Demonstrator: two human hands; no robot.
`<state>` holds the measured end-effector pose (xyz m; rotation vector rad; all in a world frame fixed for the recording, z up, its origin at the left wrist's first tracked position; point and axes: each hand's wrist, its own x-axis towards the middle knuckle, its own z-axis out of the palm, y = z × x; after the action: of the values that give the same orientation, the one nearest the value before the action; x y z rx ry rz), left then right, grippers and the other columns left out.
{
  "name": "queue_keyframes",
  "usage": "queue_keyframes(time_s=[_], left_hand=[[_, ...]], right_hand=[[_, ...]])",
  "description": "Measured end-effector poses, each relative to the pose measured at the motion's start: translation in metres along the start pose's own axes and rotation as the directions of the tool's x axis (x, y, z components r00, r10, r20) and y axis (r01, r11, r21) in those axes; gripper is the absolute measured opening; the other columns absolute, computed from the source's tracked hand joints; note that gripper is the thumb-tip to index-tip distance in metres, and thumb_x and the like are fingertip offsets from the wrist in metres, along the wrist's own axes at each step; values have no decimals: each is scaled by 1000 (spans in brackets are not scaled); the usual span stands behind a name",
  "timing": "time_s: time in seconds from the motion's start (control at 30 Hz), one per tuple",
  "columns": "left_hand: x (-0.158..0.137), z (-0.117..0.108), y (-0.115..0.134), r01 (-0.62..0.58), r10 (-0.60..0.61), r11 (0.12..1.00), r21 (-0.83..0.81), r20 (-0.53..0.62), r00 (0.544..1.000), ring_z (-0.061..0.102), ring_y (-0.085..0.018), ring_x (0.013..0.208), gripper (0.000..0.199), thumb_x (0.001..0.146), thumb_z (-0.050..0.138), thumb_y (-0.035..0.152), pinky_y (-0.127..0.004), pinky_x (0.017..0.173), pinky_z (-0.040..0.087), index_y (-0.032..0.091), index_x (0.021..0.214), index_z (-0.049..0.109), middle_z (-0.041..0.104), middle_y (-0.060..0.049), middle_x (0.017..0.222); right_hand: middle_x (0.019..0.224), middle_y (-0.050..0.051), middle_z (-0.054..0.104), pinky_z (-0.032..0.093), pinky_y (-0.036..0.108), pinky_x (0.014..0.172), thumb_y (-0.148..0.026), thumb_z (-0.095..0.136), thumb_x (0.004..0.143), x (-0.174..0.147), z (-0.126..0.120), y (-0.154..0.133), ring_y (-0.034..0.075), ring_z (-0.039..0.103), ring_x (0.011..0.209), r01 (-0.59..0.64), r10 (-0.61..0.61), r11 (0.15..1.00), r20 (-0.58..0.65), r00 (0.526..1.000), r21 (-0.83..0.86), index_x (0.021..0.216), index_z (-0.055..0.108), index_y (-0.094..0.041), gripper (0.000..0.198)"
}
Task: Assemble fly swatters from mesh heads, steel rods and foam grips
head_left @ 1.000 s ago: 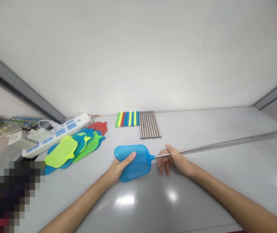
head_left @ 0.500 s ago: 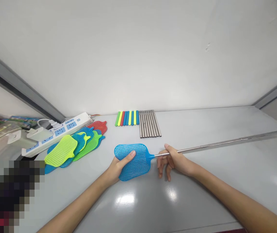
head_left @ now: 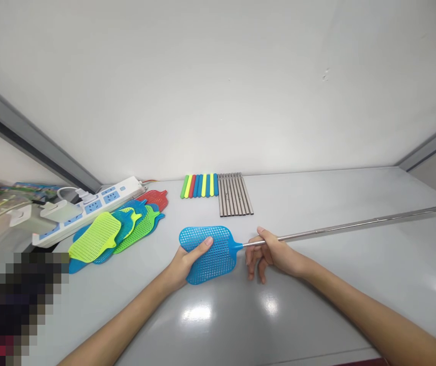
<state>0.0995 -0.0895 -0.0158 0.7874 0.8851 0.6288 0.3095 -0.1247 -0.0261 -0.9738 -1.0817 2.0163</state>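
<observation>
A blue fly swatter (head_left: 218,259) with a perforated head is held just above the table. My left hand (head_left: 183,264) pinches the left side of its head, thumb on top and fingers hidden underneath. From the head's neck a long metal telescopic rod (head_left: 324,230) runs out to the right frame edge, extended in sections. My right hand (head_left: 273,254) grips this rod close to the neck between thumb and index finger, while its other fingers hang loosely curled below. The rod's far end lies out of view.
Colourful grip sleeves (head_left: 199,186) and several metal rods (head_left: 235,195) lie side by side near the wall. Loose swatter heads (head_left: 97,236) are piled at left beside a white power strip (head_left: 126,189) with plugged-in adapters (head_left: 62,210). The table (head_left: 336,305) meets a pale wall (head_left: 221,101).
Almost nothing differs. Both hands keep their grips on the fly swatter; the whole view has shifted very slightly.
</observation>
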Motion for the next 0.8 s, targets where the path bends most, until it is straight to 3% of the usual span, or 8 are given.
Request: queue_keyframes(time_s=[0.8], left_hand=[[0,2,-5,-47,47,999,17,11,999,58,-23,89,32,74,55,29,-34,76,47,17,103,57,64,-7,97]], right_hand=[[51,7,55,37,20,33,-50,12,81,2,9,2,16,56,48,27,-30,994,-31,999,-103,61,54,-11,61]])
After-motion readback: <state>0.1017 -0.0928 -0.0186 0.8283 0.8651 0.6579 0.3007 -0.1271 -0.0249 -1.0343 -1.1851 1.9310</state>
